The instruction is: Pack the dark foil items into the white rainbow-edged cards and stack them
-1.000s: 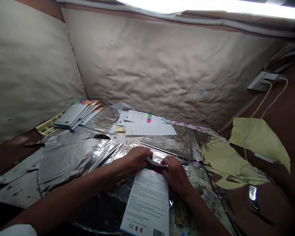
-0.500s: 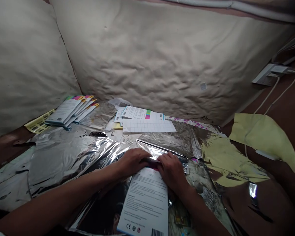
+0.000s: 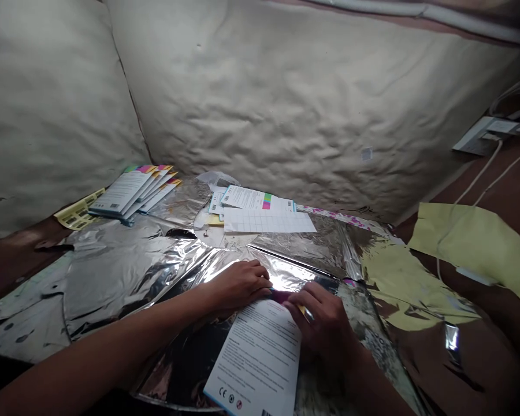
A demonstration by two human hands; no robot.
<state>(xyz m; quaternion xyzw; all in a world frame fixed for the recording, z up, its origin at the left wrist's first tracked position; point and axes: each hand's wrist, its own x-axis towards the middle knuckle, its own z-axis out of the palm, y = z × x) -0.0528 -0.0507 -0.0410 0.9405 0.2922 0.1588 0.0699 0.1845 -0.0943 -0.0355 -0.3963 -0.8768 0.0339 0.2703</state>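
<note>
A white printed envelope lies tilted before me on the shiny foil-covered surface, rows of text and small symbols facing up. At its top is a coloured flap, partly hidden by my fingers. My left hand is closed over the top left edge, fingers together. On the upper right corner, my right hand pinches the flap edge, where some pink and yellow shows between thumb and fingers. Several similar envelopes with colourful tops lie fanned at the back left.
More printed envelopes lie at the back middle, under a white gridded sheet. A yellow label sheet is at the left edge. Yellow paper and a socket with white cables are on the right.
My right hand has moved slightly right and turned, and more of the coloured flap shows between my hands. My left hand stays at the top edge. The view has shifted a little.
</note>
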